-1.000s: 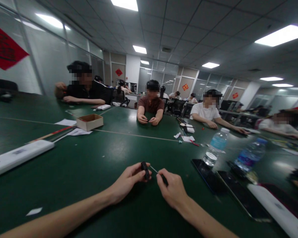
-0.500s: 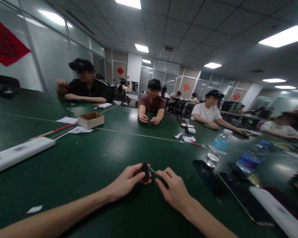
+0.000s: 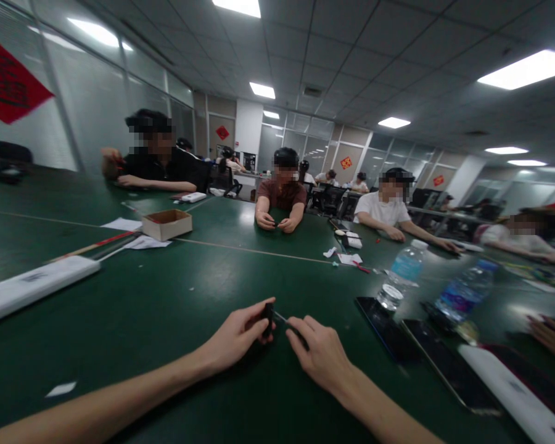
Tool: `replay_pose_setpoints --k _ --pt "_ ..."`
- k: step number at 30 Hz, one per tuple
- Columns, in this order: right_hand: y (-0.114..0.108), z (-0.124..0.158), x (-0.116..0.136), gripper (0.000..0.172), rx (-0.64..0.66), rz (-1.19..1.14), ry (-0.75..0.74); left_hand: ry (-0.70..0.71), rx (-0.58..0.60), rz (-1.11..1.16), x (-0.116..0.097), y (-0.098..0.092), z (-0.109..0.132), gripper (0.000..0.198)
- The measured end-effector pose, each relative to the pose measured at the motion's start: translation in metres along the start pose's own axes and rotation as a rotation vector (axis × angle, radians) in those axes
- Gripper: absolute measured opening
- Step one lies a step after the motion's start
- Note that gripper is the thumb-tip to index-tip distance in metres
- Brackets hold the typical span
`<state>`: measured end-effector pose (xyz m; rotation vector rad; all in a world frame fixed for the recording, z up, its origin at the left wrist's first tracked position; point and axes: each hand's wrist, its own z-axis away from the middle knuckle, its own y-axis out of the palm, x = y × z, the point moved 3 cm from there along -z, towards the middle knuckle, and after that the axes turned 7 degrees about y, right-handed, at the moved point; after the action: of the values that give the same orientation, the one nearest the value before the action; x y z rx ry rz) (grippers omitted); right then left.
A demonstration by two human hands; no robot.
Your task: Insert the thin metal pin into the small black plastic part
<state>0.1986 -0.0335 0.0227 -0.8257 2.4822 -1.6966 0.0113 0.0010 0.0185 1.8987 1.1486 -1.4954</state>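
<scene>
My left hand [image 3: 238, 333] is closed around a small black block-shaped part [image 3: 269, 318], held upright between thumb and fingers above the green table [image 3: 176, 320]. In my right hand [image 3: 321, 351] is a screwdriver [image 3: 281, 318] with a dark handle, mostly covered by my fingers. Its thin metal shaft points left, and the tip is at or very near the black part; whether they touch I cannot tell. What the far side of the part looks like is hidden.
To the right stand two water bottles [image 3: 404, 271] beside dark phones [image 3: 448, 364] and a white power bank-like device [image 3: 513, 391]. An open cardboard box [image 3: 166, 226] and a long white device [image 3: 39, 287] lie left. Several people sit around the table; another person's hand [image 3: 552, 339] shows at the right edge.
My left hand has turned the black part slightly, so it looks narrower. The screwdriver stays pointed at it. Another person's hand has come into view at the right edge.
</scene>
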Motion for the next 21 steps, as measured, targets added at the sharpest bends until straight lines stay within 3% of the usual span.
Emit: replay_pose_setpoints --k 6,21 --pt "-0.0013 0.0011 0.0002 0.032 -0.009 -0.018 0.003 -0.016 -0.029 -0.142 -0.0024 0.0003 0.0002 0.05" --pt "0.0007 0.0016 0.0001 0.027 0.007 0.035 -0.001 0.012 -0.041 -0.236 -0.0011 -0.0001 0.0019 0.049"
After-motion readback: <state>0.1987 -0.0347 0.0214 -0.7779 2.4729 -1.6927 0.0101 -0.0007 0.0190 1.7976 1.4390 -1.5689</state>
